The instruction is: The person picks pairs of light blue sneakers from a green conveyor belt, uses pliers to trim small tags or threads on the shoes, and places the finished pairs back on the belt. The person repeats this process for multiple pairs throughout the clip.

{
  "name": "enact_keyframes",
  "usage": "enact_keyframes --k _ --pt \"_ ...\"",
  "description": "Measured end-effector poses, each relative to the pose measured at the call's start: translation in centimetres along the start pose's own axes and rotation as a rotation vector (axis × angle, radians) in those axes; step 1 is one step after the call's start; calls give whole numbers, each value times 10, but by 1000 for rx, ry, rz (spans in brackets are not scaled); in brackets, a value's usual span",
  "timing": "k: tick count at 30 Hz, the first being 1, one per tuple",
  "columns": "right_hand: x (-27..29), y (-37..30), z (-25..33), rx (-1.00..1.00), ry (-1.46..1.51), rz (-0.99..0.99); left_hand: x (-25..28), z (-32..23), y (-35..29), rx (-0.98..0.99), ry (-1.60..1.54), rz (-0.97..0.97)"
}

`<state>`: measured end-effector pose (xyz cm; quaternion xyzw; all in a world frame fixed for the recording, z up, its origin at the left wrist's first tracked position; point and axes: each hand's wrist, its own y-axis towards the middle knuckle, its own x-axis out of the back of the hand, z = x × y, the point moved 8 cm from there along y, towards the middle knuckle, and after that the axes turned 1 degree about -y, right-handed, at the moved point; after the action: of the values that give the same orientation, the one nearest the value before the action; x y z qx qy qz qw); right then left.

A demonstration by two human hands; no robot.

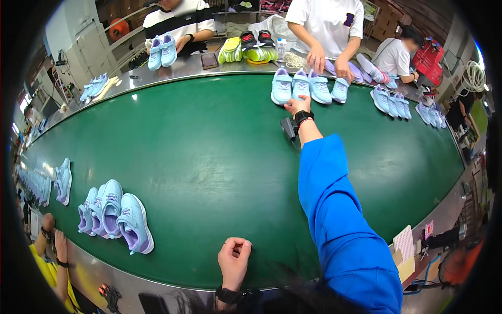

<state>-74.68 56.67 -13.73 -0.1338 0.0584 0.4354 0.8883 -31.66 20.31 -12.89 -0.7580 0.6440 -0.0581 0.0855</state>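
My right hand (298,106) reaches across to the far edge of the green belt. Its fingers are closed at the toe of a light blue sneaker (300,83), second from the left in a row. Beside that one stand another light blue sneaker (281,87) on the left and two more, a sneaker (320,88) and a smaller-looking sneaker (340,91), on the right. My left hand (234,259) hovers over the near edge of the belt, thumb and fingers curled together, with nothing visible in them. A dark device (288,129) sits at my right wrist.
The green belt (204,141) spans the view. Light blue sneakers (112,209) stand near left; more sneakers (391,102) stand far right. Across the belt, one person holds sneakers (162,51); another person's hands (329,60) are behind the row. A phone (209,60) lies on the far ledge.
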Motion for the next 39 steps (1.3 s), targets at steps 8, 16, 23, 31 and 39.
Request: enact_keyframes --k 8,16,23,31,39 --pt "17 -90 -2 -201 -36 141 -2 -2 12 -146 116 -77" --pt "13 -53 2 -84 30 83 -6 -14 4 -180 265 -128" --pt "-33 -64 5 12 -52 -203 -1 -16 -6 -132 289 -185" --pt "-11 -66 -7 -10 -149 162 -11 -13 2 -223 374 -135" --pt "42 -314 75 135 -870 1224 24 -11 -10 -283 97 -572"
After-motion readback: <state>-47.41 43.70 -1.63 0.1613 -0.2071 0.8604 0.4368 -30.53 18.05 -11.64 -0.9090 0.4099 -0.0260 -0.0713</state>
